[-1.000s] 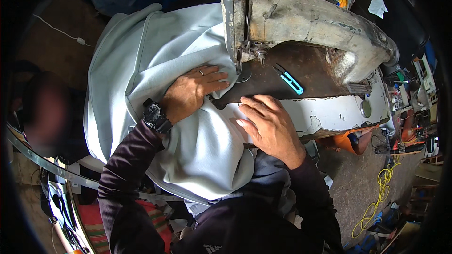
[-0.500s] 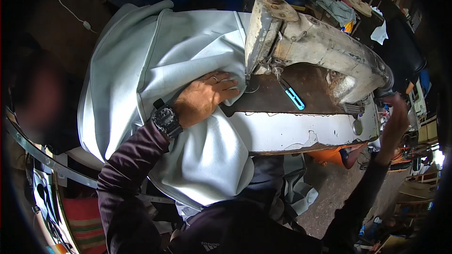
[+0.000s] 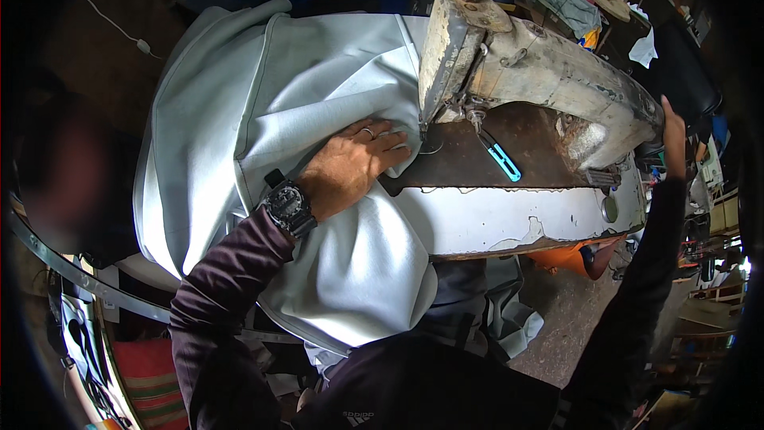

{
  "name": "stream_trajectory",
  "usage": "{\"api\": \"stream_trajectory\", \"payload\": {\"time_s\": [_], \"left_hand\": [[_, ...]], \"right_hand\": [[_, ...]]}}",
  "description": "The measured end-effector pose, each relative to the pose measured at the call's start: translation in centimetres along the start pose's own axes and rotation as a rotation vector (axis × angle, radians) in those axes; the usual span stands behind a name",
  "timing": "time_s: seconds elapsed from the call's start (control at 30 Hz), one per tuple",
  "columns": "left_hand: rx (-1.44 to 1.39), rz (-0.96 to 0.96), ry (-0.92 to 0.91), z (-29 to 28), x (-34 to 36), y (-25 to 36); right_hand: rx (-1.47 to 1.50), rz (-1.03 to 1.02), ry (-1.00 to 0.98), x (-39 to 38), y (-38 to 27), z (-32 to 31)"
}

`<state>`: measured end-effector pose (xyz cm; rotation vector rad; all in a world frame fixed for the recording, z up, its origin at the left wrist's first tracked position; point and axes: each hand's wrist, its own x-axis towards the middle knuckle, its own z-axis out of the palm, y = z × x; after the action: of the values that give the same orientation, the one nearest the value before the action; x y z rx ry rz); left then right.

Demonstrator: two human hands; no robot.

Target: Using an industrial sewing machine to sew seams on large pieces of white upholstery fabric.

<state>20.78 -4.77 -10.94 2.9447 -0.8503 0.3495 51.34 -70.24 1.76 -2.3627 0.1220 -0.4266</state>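
Observation:
A large pale grey sheet, apparently leather or vinyl with stitched seams (image 3: 306, 84), lies in folds left of an old, worn sewing machine (image 3: 549, 64). My left hand (image 3: 350, 166) rests flat on the sheet near the needle area, fingers stretched, a ring on one finger. At the machine's far right end, my right hand (image 3: 674, 137) is edge-on against the handwheel, its fingers reaching upward. The wheel is mostly hidden. A light-blue handled thread snipper (image 3: 503, 162) lies on the dark machine bed (image 3: 529, 139), its tip under the presser foot.
White, chipped tabletop (image 3: 493, 219) runs along the machine's front. The sheet hangs over the edge toward my lap. An orange item (image 3: 557, 259) is below the table. Cloths (image 3: 561, 12) lie heaped at the back right. Another person (image 3: 68, 167) is at the left, blurred.
My right hand has moved up along the handwheel end and is sharper now. My left hand remains on the sheet. The whole view has shifted slightly.

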Motion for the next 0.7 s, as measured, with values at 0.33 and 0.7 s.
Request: {"api": "stream_trajectory", "payload": {"time_s": [0.33, 0.7], "left_hand": [[0.0, 0.006, 0.025, 0.5, -0.1, -0.1], [0.049, 0.123, -0.012, 0.4, -0.3, 0.3]], "right_hand": [[0.314, 0.083, 0.223, -5.0, 3.3, 1.9], [0.729, -0.019, -0.02, -2.6, -1.3, -0.5]]}}
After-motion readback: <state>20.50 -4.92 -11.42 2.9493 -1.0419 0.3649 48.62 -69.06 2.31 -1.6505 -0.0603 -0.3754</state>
